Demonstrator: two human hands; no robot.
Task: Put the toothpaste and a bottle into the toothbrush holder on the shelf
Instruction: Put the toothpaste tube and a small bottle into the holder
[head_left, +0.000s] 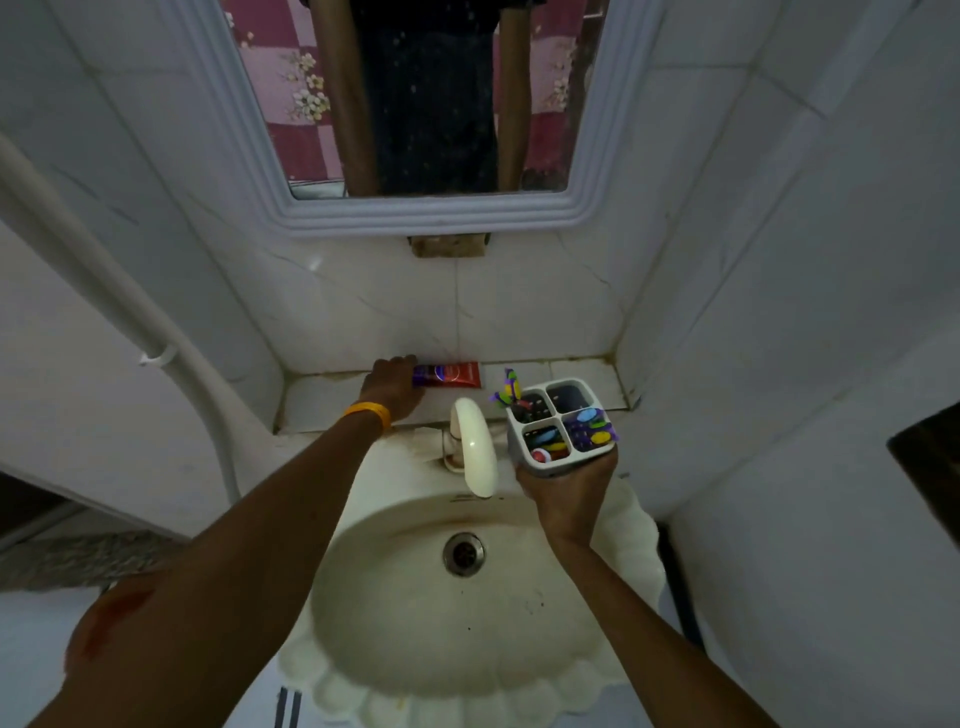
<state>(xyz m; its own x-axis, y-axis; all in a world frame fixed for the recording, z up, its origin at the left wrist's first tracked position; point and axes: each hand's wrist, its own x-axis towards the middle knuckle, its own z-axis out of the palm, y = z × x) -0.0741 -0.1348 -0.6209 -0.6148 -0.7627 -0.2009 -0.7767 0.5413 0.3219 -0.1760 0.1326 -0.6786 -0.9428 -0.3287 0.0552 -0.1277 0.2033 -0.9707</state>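
The toothpaste (451, 375) lies flat on the shelf (322, 402) by the wall, its left end under the left hand (392, 387); whether the fingers are closed on it I cannot tell. The right hand (563, 488) clasps the toothbrush holder (561, 428) near the basin (467, 597); only its back-right compartment looks free, so the tube may catch on the crowded ones or tip the holder.

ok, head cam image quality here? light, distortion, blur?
Head view: dim, flat light; glare only on the tap; strong wide-angle bending at the wall edges; left hand on the toothpaste slightly soft; holder in right hand fairly sharp.
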